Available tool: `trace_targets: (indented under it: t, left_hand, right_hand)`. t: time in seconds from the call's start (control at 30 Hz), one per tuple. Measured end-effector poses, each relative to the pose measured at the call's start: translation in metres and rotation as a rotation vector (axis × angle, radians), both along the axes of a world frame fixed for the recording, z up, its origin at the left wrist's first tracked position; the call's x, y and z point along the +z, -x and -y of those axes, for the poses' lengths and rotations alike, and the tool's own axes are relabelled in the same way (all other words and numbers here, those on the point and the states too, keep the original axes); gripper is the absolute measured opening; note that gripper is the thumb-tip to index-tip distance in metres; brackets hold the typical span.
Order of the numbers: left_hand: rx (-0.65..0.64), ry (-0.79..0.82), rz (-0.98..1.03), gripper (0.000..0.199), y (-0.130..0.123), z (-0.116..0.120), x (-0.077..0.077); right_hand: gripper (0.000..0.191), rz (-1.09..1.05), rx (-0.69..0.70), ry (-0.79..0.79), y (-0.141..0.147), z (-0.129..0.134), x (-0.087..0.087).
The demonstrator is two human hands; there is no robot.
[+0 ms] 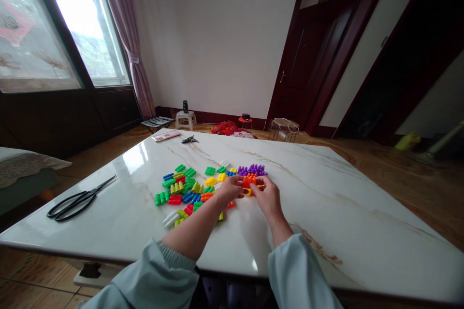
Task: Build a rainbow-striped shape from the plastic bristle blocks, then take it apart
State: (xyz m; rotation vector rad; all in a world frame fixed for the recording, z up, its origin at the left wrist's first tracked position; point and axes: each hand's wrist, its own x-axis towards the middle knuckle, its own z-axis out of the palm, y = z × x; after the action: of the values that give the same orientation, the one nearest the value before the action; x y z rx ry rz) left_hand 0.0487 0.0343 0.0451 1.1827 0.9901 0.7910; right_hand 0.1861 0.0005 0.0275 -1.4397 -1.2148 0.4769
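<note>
Orange plastic building blocks (pixel 249 181), joined in a row with rounded knobs on top, sit between my two hands. My left hand (pixel 231 190) has its fingers closed at their left end. My right hand (pixel 267 196) grips their right end between thumb and fingers. Yellow blocks (pixel 249 192) show just below the orange ones, partly covered by my fingers. Right behind stands a cluster of purple blocks (pixel 253 170). To the left lies a loose spread of green, blue, red, yellow, orange and white blocks (pixel 188 186), partly hidden by my left forearm.
Black-handled scissors (pixel 81 199) lie at the table's left side. Toward the far edge of the white marble-patterned table (pixel 326 212) are a phone (pixel 166 136) and a small dark tool (pixel 189 139). Several stools, including a white stool (pixel 186 119), stand beyond.
</note>
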Motion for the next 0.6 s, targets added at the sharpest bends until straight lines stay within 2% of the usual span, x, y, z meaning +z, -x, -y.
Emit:
trace_targets:
  t: [0.13,0.27,0.33,0.43,0.6]
  left_hand:
    - [-0.047,0.045,-0.222,0.033,0.000,-0.003,-0.008]
    - [-0.165,0.042,-0.360,0.034,0.001,-0.001,-0.015]
    - [-0.224,0.040,-0.371,0.037,0.001,0.000,-0.017]
    - [-0.249,0.041,-0.375,0.043,0.000,-0.001,-0.020]
    - [-0.215,0.051,-0.374,0.044,-0.002,-0.002,-0.021]
  right_hand:
    - [0.028,-0.188,-0.213,-0.013,-0.012,0.001,0.004]
    - [0.037,-0.612,-0.233,0.070,-0.018,0.004,0.011]
    - [0.039,-0.739,-0.235,0.092,-0.017,0.006,0.014]
    - [0.038,-0.776,-0.246,0.084,-0.015,0.007,0.016]
    - [0.038,-0.768,-0.230,0.088,-0.016,0.006,0.014]
